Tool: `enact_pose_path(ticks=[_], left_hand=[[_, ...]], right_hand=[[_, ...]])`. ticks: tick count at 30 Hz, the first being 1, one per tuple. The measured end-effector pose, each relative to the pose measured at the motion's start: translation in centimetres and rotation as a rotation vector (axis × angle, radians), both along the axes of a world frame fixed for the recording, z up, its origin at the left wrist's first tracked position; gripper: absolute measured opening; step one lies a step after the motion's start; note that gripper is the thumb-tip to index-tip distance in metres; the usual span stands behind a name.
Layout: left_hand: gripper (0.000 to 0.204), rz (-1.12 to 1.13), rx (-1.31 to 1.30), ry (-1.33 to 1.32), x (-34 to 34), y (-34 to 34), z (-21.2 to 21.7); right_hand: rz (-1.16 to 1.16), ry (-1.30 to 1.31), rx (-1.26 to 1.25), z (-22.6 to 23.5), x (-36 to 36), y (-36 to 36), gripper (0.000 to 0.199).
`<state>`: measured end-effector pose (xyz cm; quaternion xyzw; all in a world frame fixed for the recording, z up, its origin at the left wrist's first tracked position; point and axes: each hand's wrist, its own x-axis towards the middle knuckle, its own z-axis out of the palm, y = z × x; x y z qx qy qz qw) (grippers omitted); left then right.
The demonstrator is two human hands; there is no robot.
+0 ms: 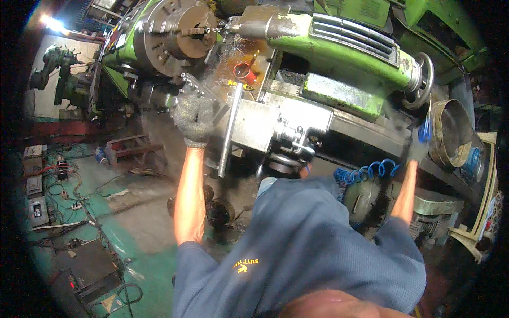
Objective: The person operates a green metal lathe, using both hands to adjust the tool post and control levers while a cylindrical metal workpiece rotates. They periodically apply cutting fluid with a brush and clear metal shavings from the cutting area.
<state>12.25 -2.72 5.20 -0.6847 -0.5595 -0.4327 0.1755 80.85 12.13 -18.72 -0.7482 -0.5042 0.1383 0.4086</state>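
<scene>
At the green metal lathe (339, 58): long silver metal bar (230, 132) ran just right of the left hand (194, 121), red cup (248, 78) past its top end.
Left hand, grey knit glove: curled up at the bolted grey metal block (198, 86), couldn't tell if it pinched anything.
Right hand (418, 148), grey glove: way off right, at the blue-handled tool (424, 131), too blurry to tell its grip.
Coiled blue hose (374, 169): looped near the right hand.

The left forearm (189, 193) rises to a gloved left hand (194, 117), fingers curled. The right forearm (406, 193) stretches outward, its hand (418, 148) (somewhat blurred) gripping.
</scene>
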Motion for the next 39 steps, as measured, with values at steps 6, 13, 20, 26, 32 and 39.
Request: enact_pose_path(ticks=[6, 13, 20, 26, 32, 39], left_hand=[[0.004, 0.015, -0.087, -0.033, -0.1, -0.5, 0.2], [0.008, 0.022, -0.067, 0.031, 0.2, -0.2, 0.8], [0.005, 0.116, -0.057, 0.081, 0.1, -0.9, -0.3], [0.007, 0.051, -0.011, -0.040, -0.9, -0.4, -1.7], [0.023, 0.030, 0.005, 0.216, -1.9, 0.5, -1.3], [0.021, -0.051, 0.142, 0.131, -2.5, 0.8, -0.6]], right_hand=[[-0.151, -0.405, -0.498, -4.1, 0.4, 10.9, 0.069], [-0.038, -0.495, -0.464, -8.5, 2.5, 10.4, 0.052], [0.004, -0.092, -0.180, 2.9, -8.7, 0.2, 0.040], [0.440, 0.063, -0.074, 11.4, -31.0, -4.0, 0.039], [0.773, 0.188, -0.132, 12.4, -49.8, 2.4, 0.053], [0.847, -0.064, -0.064, 13.6, -58.4, 5.4, 0.039]])
